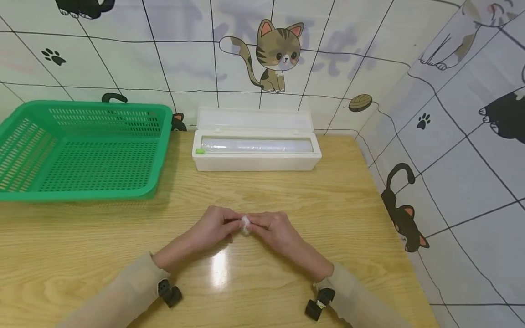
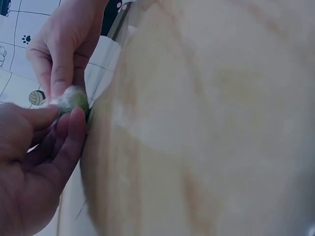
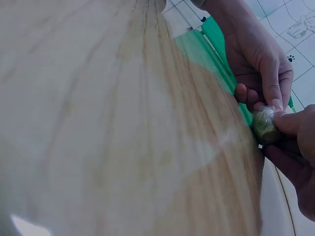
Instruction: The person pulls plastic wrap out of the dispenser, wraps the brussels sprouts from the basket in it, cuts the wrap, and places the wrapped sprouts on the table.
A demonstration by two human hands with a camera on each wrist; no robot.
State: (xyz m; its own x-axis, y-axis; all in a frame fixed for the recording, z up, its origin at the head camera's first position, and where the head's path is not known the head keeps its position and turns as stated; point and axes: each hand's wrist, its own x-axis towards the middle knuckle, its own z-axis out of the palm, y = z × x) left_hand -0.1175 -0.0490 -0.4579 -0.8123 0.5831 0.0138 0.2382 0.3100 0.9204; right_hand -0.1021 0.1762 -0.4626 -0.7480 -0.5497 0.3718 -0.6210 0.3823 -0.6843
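A small round green thing, wrapped in clear plastic film, is between both hands above the table; its exact kind cannot be told. My left hand pinches it from the left with thumb and fingers. From the other side my right hand pinches the wrapped thing, fingertips close to the left ones. In the head view only the whitish crumpled film shows between the fingertips. The green shows through the film in both wrist views.
Behind the hands, a white cling film box stands with its lid raised and a film roll inside. A green plastic basket sits at the left on the wooden table. Cat-patterned walls border the back and right.
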